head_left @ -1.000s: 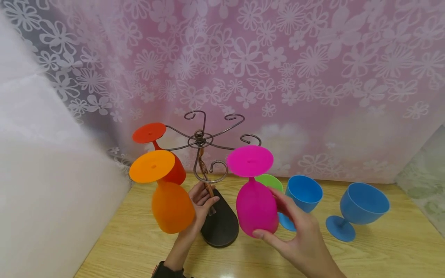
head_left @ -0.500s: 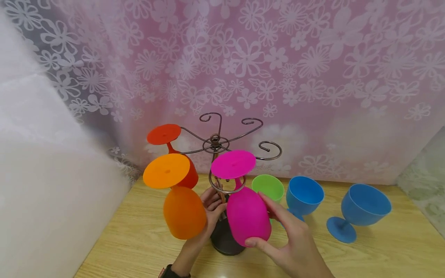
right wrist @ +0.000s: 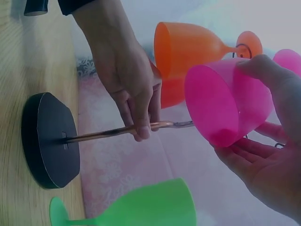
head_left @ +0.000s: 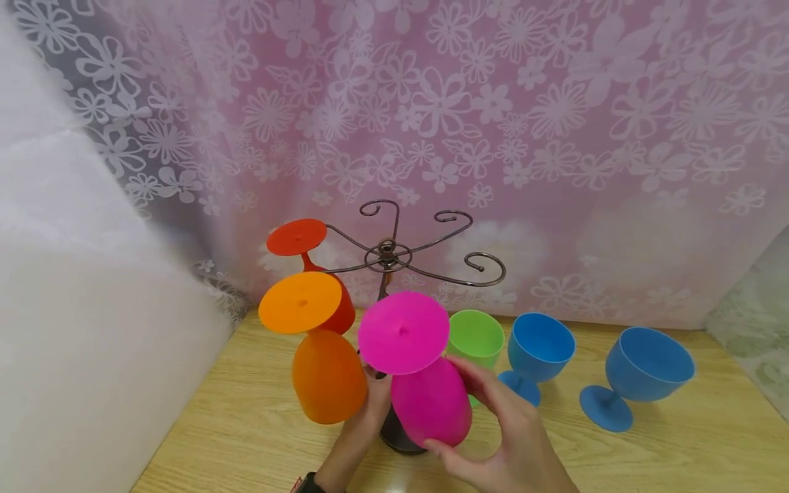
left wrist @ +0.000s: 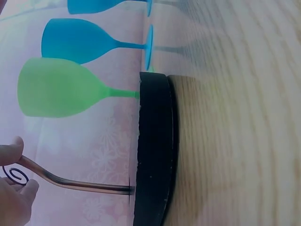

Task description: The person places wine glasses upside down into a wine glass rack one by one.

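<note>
Holding the pink cup (head_left: 428, 407) upside down by its bowl, the right hand (head_left: 514, 428) has thumb and fingers parted just as wide as the bowl; the left hand (right wrist: 127, 70) grips the post (right wrist: 101, 136) of the wire rack (head_left: 387, 249). What counts most, it seems, is how the cup sits to the rack's near hook: it lies at the rack's near side, right of the left hand, its long axis leaning with the foot (head_left: 403, 334) up and to the left, rim down and to the right. The right hand is nearer to it. The foot hides that hook from the head view, so whether the stem is inside cannot be told. Half a second ago the foot was higher, with the hook's curl showing beneath it. Further out, the orange cup (head_left: 329, 380) and red cup (head_left: 346, 305) hang on the left; the green cup (head_left: 476, 335) and two blue cups (head_left: 541, 346) stand right on the table (head_left: 209, 424).
</note>
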A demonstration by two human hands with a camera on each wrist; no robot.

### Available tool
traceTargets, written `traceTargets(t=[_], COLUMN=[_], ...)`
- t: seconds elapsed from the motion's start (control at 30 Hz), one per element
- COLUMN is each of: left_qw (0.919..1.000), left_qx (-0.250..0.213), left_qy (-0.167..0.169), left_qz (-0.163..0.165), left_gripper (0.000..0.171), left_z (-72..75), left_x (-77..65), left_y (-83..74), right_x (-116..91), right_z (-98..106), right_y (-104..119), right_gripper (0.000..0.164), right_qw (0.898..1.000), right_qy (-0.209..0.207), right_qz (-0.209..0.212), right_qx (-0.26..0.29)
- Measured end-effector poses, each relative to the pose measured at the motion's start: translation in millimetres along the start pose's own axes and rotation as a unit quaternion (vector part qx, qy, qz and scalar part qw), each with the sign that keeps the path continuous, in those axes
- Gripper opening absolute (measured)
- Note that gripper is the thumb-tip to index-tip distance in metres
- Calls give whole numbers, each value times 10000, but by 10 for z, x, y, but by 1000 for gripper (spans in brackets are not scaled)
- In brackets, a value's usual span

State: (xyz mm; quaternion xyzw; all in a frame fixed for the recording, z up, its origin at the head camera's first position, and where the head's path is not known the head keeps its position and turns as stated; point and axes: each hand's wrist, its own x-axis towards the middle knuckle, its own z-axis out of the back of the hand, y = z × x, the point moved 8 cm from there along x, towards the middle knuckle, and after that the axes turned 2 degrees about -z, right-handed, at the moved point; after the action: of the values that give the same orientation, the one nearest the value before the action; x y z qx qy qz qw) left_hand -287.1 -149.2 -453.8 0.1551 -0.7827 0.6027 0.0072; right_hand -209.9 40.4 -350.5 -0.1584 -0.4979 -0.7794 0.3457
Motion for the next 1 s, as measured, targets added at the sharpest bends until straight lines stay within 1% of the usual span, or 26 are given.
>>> traceTargets(t=[0.03, 0.07, 0.1, 0.13, 0.17, 0.2, 0.3, 0.4, 0.47, 0.5, 0.6, 0.63, 0.7, 0.73, 0.8, 0.87, 0.93, 1.0], left_qw=[9995, 9930, 9869, 9856, 9849, 9847, 9865, 9860, 9867, 9875, 9906, 9918, 9946, 9944, 9910, 9841, 9774, 9722], left_qx=[189, 1016, 1373, 1367, 1357, 1340, 1273, 1316, 1286, 1256, 1104, 1005, 546, 362, 48, -267, -257, -441], left_qy=[63, -61, -113, -77, -23, 57, 179, 278, 307, 300, 195, 137, 152, 168, 253, 442, 503, 660], left_qz=[-245, -597, -844, -992, -1071, -1112, -1017, -987, -941, -908, -781, -774, -870, -981, -1315, -1702, -2039, -2201], left_gripper=[6, 4, 18, 31, 43, 48, 55, 54, 54, 54, 54, 54, 55, 56, 57, 58, 57, 54], left_z=[-13, 1, 3, -8, -18, -30, -48, -68, -77, -78, -71, -64, -66, -68, -74, -86, -85, -93], left_x=[4, 11, 8, 8, 6, 6, 2, -13, -27, -34, -48, -56, -73, -85, -114, -144, -164, -176], left_y=[-29, -68, -96, -109, -113, -114, -104, -107, -98, -90, -50, -35, -15, -12, -23, -46, -75, -91], right_x=[0, 0, -1, -2, -4, -4, -3, -7, -21, -27, -39, -40, -37, -35, -33, -30, -29, -22], right_z=[14, 30, 49, 71, 90, 106, 129, 95, 54, 31, -20, -30, -49, -57, -84, -114, -137, -146], right_y=[-9, -22, -31, -42, -53, -60, -100, -163, -204, -215, -210, -202, -191, -196, -211, -223, -228, -211], right_gripper=[89, 91, 91, 93, 94, 95, 97, 97, 96, 96, 95, 94, 92, 92, 90, 89, 90, 91], right_qw=[10000, 10000, 9999, 9997, 9994, 9991, 9985, 9990, 9984, 9982, 9980, 9981, 9979, 9976, 9965, 9947, 9936, 9941], right_qy=[-40, -77, -151, -235, -313, -374, -470, -354, -228, -152, 11, 36, 97, 105, 181, 283, 371, 448], right_qz=[-14, -47, -41, -32, -16, 24, -28, -278, -500, -541, -447, -386, -317, -359, -485, -611, -671, -565], right_qx=[18, 28, -7, -71, -133, -185, -272, -72, 109, 229, 451, 480, 559, 584, 663, 782, 825, 810])
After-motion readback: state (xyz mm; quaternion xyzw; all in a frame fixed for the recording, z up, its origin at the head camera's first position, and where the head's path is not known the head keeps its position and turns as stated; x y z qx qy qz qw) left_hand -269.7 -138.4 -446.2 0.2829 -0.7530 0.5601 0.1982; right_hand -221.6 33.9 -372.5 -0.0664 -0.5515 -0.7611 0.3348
